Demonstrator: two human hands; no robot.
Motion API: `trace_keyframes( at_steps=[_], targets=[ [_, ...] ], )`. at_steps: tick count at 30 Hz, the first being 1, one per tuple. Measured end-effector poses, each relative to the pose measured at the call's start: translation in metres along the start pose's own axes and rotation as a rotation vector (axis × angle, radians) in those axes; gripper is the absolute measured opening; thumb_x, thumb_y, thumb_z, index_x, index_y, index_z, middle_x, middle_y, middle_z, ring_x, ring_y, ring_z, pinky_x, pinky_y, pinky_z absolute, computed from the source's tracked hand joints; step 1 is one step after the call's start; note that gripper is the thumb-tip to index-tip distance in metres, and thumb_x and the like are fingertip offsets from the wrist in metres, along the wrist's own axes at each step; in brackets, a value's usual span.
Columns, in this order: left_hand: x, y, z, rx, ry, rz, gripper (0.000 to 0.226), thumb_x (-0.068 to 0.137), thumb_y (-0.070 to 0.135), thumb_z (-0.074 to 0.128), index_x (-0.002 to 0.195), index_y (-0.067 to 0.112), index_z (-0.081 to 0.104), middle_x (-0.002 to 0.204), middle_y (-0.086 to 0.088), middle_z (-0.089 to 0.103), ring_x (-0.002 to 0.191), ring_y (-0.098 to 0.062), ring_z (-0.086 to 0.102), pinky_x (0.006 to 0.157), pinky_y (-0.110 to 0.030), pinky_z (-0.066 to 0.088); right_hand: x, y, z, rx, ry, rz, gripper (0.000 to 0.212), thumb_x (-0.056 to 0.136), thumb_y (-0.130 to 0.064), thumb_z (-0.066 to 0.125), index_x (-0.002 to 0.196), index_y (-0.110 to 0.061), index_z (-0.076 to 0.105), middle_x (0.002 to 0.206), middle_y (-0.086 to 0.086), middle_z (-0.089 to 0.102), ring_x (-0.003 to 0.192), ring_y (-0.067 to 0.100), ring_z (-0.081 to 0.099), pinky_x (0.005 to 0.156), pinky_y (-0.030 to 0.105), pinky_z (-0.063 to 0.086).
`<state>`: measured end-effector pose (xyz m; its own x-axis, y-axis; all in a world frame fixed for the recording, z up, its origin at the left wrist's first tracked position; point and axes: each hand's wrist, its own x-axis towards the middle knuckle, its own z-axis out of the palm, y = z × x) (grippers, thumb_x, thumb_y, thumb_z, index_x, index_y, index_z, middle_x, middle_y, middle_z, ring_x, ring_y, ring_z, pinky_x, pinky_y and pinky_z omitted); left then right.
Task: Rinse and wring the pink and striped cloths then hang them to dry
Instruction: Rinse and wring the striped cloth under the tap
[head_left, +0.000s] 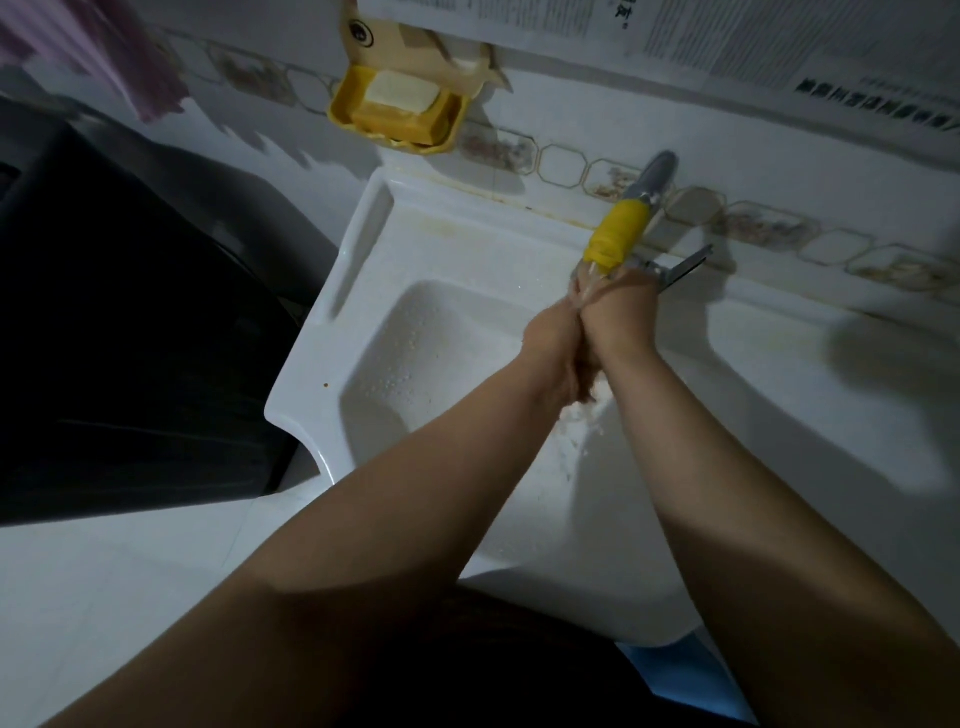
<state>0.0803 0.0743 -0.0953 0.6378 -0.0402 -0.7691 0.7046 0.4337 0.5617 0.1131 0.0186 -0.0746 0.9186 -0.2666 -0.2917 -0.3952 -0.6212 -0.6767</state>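
Note:
My left hand (551, 347) and my right hand (621, 312) are pressed palm to palm over the white sink (332, 395), fingertips right under the tap's yellow nozzle (617, 233). Water runs over them and splashes white below the wrists. Neither hand holds a cloth. A pink striped cloth (88, 49) hangs blurred at the top left, above the dark object and far from both hands. No second cloth shows.
A yellow soap dish (340, 106) with two soap bars is fixed to the tiled wall above the sink's left corner. A large dark object (130, 322) stands left of the sink. The metal tap handle (685, 265) sticks out to the right. Newspaper covers the upper wall.

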Motion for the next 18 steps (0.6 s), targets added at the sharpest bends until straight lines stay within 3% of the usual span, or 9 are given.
trace_keyframes(
  at_steps=[3,5,8,11,14,16,18],
  targets=[
    [0.01,0.014,-0.009,-0.023,0.025,0.082,0.024,0.093,0.028,0.047,0.075,0.013,0.052,0.069,-0.003,0.051,0.063,-0.016,0.05,0.057,-0.025,0.046,-0.032,-0.006,0.012,0.122,0.04,-0.079,0.032,0.088,-0.031,0.049,0.068,-0.008,0.058,0.079,0.019,0.065,0.082,0.034,0.062,0.065,0.035,0.043],
    [0.016,0.01,-0.016,-0.117,0.029,0.116,0.026,0.097,0.022,0.039,0.077,0.009,0.052,0.068,-0.005,0.051,0.07,-0.017,0.051,0.062,-0.024,0.047,-0.046,-0.008,0.014,0.112,0.055,-0.126,0.031,0.088,-0.031,0.048,0.069,-0.009,0.061,0.078,0.019,0.066,0.077,0.033,0.061,0.065,0.036,0.046],
    [0.003,-0.001,-0.008,-0.106,0.079,0.032,0.037,0.099,0.036,0.043,0.077,0.009,0.057,0.057,-0.006,0.056,0.054,-0.017,0.053,0.046,-0.021,0.044,-0.021,-0.006,0.012,0.119,0.009,-0.035,0.038,0.088,-0.03,0.049,0.056,-0.011,0.047,0.069,0.013,0.061,0.068,0.029,0.056,0.063,0.034,0.042],
    [-0.005,-0.001,-0.007,0.037,0.044,-0.029,0.054,0.094,0.053,0.045,0.056,0.015,0.045,0.037,-0.002,0.042,0.031,-0.012,0.034,0.038,-0.015,0.027,-0.001,0.001,0.014,0.117,-0.071,0.014,0.038,0.09,-0.033,0.046,0.056,-0.016,0.045,0.064,0.006,0.058,0.062,0.025,0.056,0.062,0.033,0.039],
    [-0.004,0.018,-0.02,-0.001,0.068,0.067,0.031,0.087,0.033,0.059,0.067,0.01,0.053,0.049,-0.007,0.056,0.045,-0.019,0.057,0.041,-0.018,0.043,-0.027,-0.005,0.02,0.143,0.003,-0.024,0.035,0.088,-0.037,0.046,0.074,-0.009,0.062,0.086,0.019,0.068,0.083,0.033,0.063,0.069,0.034,0.045],
    [-0.003,0.023,-0.025,0.011,0.081,0.137,0.024,0.089,0.027,0.053,0.072,0.01,0.049,0.047,0.001,0.058,0.052,-0.016,0.057,0.047,-0.02,0.046,-0.051,-0.009,0.022,0.007,0.031,-0.142,0.041,0.094,-0.038,0.043,0.082,-0.006,0.068,0.089,0.02,0.069,0.086,0.035,0.062,0.07,0.036,0.043],
    [-0.007,0.018,-0.024,-0.019,0.062,0.104,0.027,0.094,0.032,0.048,0.078,0.011,0.055,0.061,-0.002,0.061,0.06,-0.019,0.055,0.057,-0.026,0.046,-0.052,-0.007,0.018,0.003,0.092,-0.157,0.045,0.095,-0.04,0.042,0.08,-0.006,0.067,0.086,0.019,0.069,0.083,0.035,0.062,0.068,0.036,0.044]
  ],
)
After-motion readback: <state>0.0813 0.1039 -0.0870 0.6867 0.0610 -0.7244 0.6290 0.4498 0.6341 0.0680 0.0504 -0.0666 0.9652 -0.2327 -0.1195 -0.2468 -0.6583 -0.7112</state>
